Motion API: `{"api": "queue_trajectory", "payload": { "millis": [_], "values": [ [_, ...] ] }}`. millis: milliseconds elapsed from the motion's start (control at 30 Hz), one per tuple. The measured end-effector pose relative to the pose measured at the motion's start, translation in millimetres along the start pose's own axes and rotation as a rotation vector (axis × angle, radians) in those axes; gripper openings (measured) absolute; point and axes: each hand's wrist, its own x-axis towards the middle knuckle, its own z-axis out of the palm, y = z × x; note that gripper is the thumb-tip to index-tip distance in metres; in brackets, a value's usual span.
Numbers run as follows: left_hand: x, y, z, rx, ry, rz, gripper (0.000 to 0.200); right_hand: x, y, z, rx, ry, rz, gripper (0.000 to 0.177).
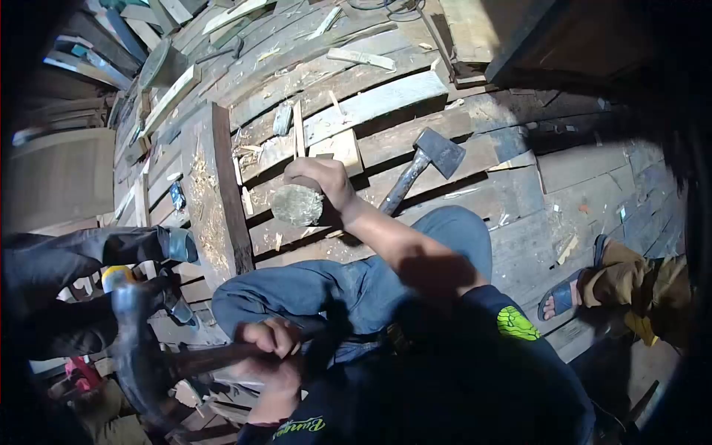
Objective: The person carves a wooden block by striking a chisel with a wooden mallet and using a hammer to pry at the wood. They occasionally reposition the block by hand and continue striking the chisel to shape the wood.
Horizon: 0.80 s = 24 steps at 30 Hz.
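My left hand (268,356), low on the left, is closed around the handle of a claw hammer (136,348). The hammer's metal head is raised toward the left edge, close to the camera. My right hand (324,180) grips a short round piece of wood (297,205) whose pale, rough end faces up. Its lower part is hidden. Right of that hand, a hatchet (439,154) lies on the planks with its handle pointing toward my knee. Behind the right hand are a thin upright-looking wood strip (299,130) and a flat wood block (345,148).
A thick beam (216,193) with shavings lies left of my legs. Gapped floor planks (400,96) hold scattered chips. Another person's legs (89,252) are at the left, and a sandaled foot (560,297) is at the right. Scrap wood (141,30) is piled at upper left.
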Motion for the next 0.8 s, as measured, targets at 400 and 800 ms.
{"api": "queue_trajectory", "payload": {
  "millis": [400, 800],
  "values": [
    [10, -31, 5, 0.189, -0.082, 0.14, 0.049, 4, 3, -5, 0.011, 0.007, 0.015, 0.008],
    [10, -48, 2, 1.011, 0.022, 0.227, 0.051, 0, 9, 0, -0.014, 0.036, -0.005, 0.01]
  ]
}}
